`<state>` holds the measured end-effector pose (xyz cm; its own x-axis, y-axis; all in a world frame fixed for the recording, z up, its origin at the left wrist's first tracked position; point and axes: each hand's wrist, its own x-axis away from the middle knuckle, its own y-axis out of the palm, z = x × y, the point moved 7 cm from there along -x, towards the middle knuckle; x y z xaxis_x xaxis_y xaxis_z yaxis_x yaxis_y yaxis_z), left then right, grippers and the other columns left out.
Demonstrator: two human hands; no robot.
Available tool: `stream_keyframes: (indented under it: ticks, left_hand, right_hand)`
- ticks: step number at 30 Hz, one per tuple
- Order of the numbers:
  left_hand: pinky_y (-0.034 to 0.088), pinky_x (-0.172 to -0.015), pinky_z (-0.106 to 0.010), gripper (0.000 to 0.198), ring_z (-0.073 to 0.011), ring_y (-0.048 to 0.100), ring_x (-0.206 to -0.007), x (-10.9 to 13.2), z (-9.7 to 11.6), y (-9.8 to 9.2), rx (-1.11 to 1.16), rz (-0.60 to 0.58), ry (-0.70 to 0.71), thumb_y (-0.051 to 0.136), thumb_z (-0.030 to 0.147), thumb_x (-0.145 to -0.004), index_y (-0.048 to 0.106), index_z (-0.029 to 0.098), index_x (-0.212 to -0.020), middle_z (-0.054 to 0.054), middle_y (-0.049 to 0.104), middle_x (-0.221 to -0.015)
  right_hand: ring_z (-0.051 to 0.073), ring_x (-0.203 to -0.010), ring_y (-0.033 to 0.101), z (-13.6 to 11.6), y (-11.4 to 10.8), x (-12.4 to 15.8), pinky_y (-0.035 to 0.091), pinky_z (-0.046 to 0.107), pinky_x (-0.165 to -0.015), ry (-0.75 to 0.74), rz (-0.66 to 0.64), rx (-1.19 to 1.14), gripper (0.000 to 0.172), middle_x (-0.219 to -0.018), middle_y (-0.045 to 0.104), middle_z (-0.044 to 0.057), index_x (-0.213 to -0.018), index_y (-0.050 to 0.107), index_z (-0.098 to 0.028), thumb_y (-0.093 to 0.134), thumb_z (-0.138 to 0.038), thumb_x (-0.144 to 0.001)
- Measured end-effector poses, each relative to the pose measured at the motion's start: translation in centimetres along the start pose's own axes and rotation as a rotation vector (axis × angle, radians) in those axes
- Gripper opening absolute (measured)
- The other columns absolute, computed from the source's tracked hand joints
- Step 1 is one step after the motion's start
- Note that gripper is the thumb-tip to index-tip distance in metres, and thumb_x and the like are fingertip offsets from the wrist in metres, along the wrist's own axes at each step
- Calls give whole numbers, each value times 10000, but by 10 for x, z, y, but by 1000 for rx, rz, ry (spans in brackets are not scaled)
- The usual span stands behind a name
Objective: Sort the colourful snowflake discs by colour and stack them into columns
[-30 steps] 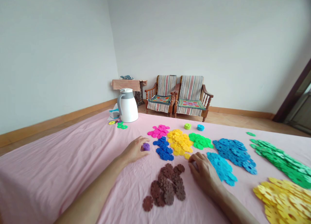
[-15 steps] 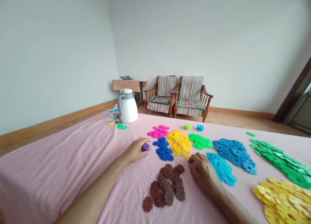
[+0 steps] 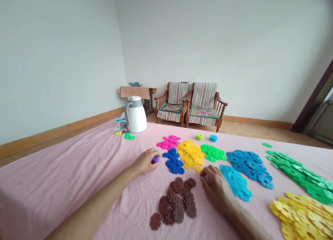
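Note:
My left hand (image 3: 144,162) rests on the pink cloth (image 3: 78,170) with its fingers curled round a small purple disc piece (image 3: 155,159), just left of a dark blue pile of discs (image 3: 173,161). My right hand (image 3: 216,187) lies knuckles-up between the brown pile of discs (image 3: 177,201) and a light blue pile (image 3: 235,181), its fingertips bent down onto the cloth near a stray yellow disc (image 3: 199,169). What, if anything, sits under those fingers is hidden.
Pink (image 3: 169,141), yellow (image 3: 191,154), green (image 3: 213,152) and blue (image 3: 248,162) disc piles lie further back. Large green (image 3: 299,172) and yellow (image 3: 307,215) piles fill the right. A white jug (image 3: 135,114) stands far left. Two wooden chairs (image 3: 191,104) stand behind.
The view has shifted slightly. Both hands stay almost where they were, the left one closing a little more over the purple piece.

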<state>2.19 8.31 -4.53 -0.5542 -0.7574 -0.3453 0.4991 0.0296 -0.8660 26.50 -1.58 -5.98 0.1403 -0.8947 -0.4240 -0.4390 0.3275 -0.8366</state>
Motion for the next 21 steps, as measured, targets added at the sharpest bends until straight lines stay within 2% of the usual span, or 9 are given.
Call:
stream_keyframes:
  ticks: [4,15,18,21]
  left_hand:
    - [430,-791,-275,315,-198,562,-865,-5,-10,1,-71,-12,-17,526,97,-634,626,184,-920,-50,606,-907]
    - [424,-795,-284,301,-193,562,-858,-28,-59,-7,-188,26,-139,547,79,-643,608,191,-916,-25,596,-883]
    - [430,-798,-292,297,-198,558,-855,-28,-61,-10,-213,41,-145,550,81,-653,610,183,-926,-32,590,-878]
    - [407,-870,-337,339,-228,526,-951,-23,-50,-15,-242,92,-145,556,109,-686,591,170,-1018,-72,573,-981]
  right_hand:
    - [198,-789,514,0,-1,0,379,324,-718,0,5,-5,157,-799,562,47,-764,550,-196,417,-183,-846]
    - [197,-792,507,-1,-2,-2,374,320,-719,7,3,-26,146,-808,563,49,-772,566,-189,434,-164,-830]
    - [198,-791,507,-3,-3,-1,374,318,-715,8,1,-25,144,-806,563,50,-779,567,-191,435,-160,-828]
    - [199,-793,505,-3,-3,-2,373,319,-716,9,0,-27,144,-807,561,51,-776,567,-188,436,-157,-827]
